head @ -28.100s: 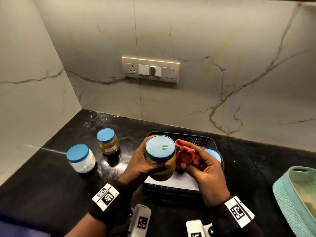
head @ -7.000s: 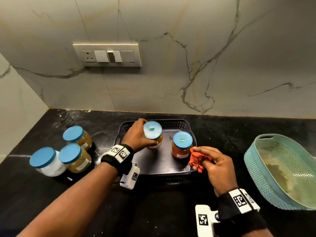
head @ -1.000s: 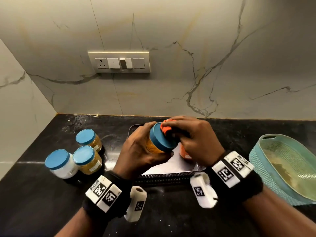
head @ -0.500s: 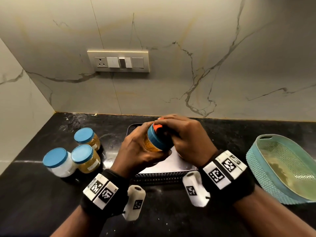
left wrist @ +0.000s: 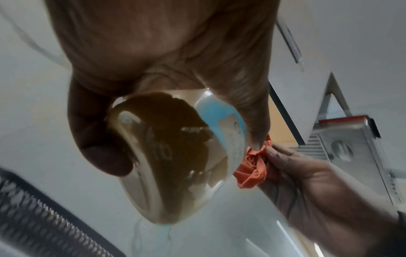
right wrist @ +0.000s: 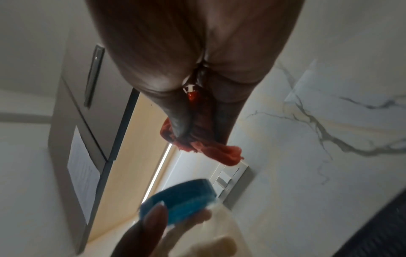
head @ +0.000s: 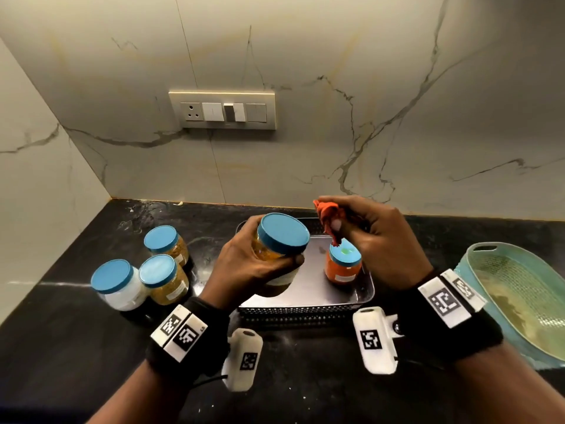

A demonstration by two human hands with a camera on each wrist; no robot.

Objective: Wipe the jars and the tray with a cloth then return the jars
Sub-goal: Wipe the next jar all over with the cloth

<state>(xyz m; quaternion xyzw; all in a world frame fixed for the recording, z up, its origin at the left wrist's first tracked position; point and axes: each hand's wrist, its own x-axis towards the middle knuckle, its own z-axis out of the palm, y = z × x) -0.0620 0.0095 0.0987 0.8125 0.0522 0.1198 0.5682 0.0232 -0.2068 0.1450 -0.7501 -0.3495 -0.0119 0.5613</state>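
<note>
My left hand (head: 253, 264) grips a blue-lidded jar (head: 279, 240) of yellow-brown contents, held tilted above the black tray (head: 305, 307). In the left wrist view the jar (left wrist: 175, 156) shows its glass base, thumb and fingers curled round it. My right hand (head: 367, 237) pinches a bunched orange cloth (head: 328, 220) just right of the jar's lid and apart from it. The cloth (right wrist: 208, 147) hangs from the fingertips in the right wrist view, above the jar's lid (right wrist: 182, 200). A jar with orange contents (head: 343, 264) stands on the tray's right side.
Three blue-lidded jars (head: 146, 270) stand clustered on the black counter left of the tray. A teal basket (head: 519, 298) sits at the right edge. The marble wall with a switch plate (head: 223, 110) rises behind.
My right hand has lifted the cloth off the jar's lid and moved it right and back. The left hand has turned the jar so its lid faces up.
</note>
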